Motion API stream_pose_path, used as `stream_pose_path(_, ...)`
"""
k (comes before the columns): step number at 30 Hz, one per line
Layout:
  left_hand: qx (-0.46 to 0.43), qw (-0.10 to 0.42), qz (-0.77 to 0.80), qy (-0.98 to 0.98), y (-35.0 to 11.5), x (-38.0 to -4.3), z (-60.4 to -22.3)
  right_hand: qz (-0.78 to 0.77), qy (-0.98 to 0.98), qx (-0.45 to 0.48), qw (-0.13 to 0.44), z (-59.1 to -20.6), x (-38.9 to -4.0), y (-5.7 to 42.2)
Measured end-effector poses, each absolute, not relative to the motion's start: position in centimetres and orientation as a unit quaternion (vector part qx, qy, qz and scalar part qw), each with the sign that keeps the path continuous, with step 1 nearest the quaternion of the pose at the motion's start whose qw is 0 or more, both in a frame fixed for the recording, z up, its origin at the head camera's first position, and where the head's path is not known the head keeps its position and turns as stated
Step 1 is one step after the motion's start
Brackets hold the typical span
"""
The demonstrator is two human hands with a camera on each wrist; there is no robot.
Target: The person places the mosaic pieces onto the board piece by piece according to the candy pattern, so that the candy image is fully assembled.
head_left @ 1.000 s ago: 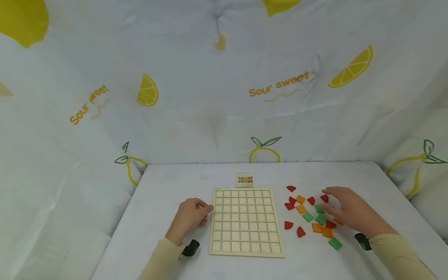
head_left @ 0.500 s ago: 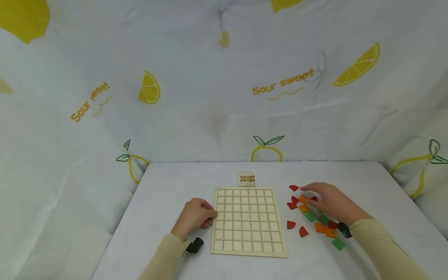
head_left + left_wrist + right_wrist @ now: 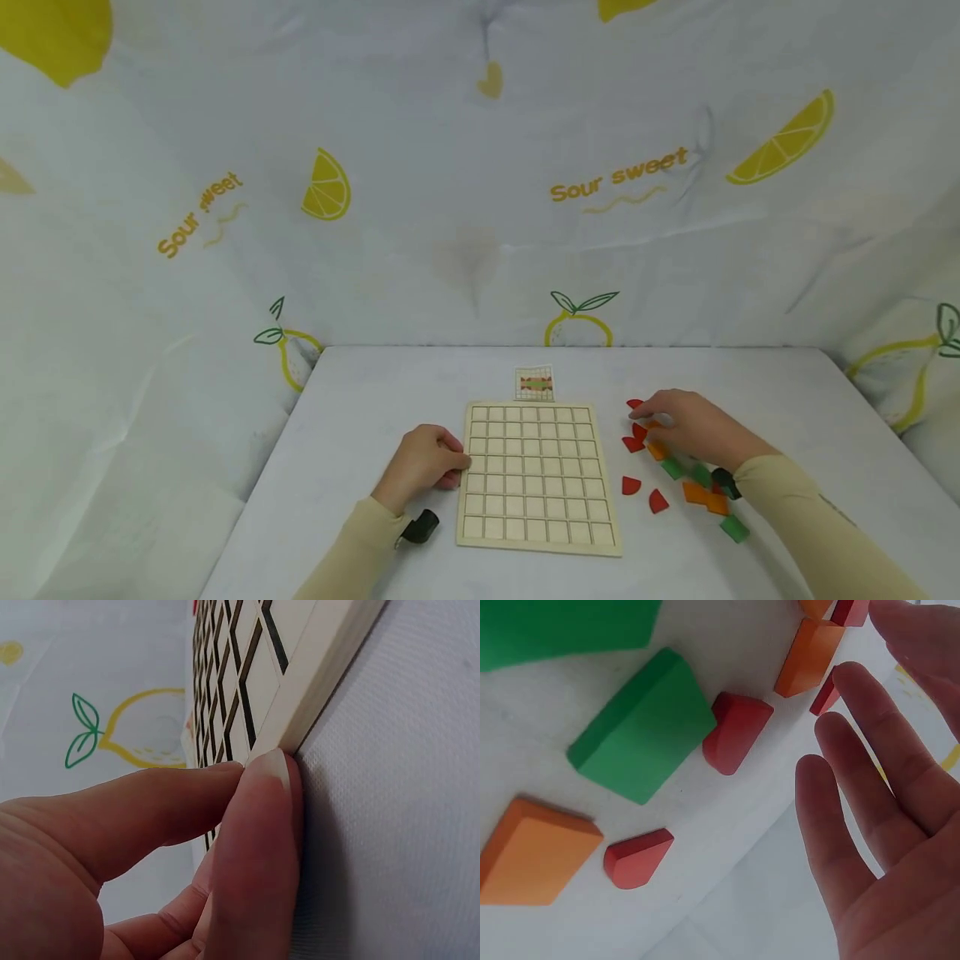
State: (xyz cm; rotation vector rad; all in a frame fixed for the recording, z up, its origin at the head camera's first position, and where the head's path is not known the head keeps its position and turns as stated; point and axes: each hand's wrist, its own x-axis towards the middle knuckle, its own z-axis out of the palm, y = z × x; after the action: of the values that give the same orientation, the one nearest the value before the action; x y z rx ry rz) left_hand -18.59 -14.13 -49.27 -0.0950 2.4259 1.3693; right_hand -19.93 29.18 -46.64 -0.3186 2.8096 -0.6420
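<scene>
My left hand point(image 3: 422, 463) pinches the left edge of a pale wooden grid board point(image 3: 538, 548); in the left wrist view, thumb and index fingertips meet at the board's rim point(image 3: 304, 712). To the right of the board, my right hand point(image 3: 693, 425) hovers over scattered flat tiles, its fingertips beside a red quarter-round tile point(image 3: 635, 403). Its fingers point(image 3: 885, 750) are fairly straight and spread in the right wrist view, with nothing held. Orange tiles point(image 3: 810, 656), a green tile point(image 3: 645, 727) and more red ones point(image 3: 739, 731) lie around and below that hand, which partly hides some.
A small printed pattern card point(image 3: 534, 384) lies just beyond the board's far edge. Two red tiles, one nearer the board point(image 3: 632, 485), lie apart from the cluster. The white table point(image 3: 360, 400) meets a lemon-print cloth point(image 3: 435, 250) behind.
My right hand has moved left across the tiles to the far red quarter-round tile. My left hand has come in against the board's left edge.
</scene>
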Motion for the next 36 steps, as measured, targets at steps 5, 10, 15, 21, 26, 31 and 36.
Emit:
stream_pose_path(5,-0.029,0.176,0.485,0.856,-14.3,-18.5,-49.4,-0.204,0.962,-0.131,0.128,-47.1,-20.6,29.0)
stream_pose_path(10,-0.032,0.166,0.484,0.859,-14.3,-18.0,-49.4,-0.180,0.964,-0.159,0.116,-47.8,-21.0,28.8)
stream_pose_path(15,-0.025,0.159,0.485,0.860,-14.0,-18.0,-49.4,-0.163,0.967,-0.166,0.107,-47.7,-21.2,28.9)
stream_pose_path(21,-0.024,0.161,0.491,0.856,-14.3,-18.2,-49.6,-0.168,0.967,-0.158,0.111,-47.5,-21.4,28.7)
stream_pose_path(26,-0.024,0.175,0.499,0.849,-14.5,-18.4,-50.1,-0.169,0.968,-0.144,0.113,-47.7,-21.4,29.1)
stream_pose_path(31,-0.018,0.184,0.505,0.843,-14.8,-18.7,-50.3,-0.195,0.967,-0.123,0.108,-47.8,-21.0,29.2)
stream_pose_path(36,-0.012,0.187,0.505,0.843,-15.0,-18.9,-50.3,-0.258,0.959,-0.078,0.091,-47.6,-19.8,28.3)
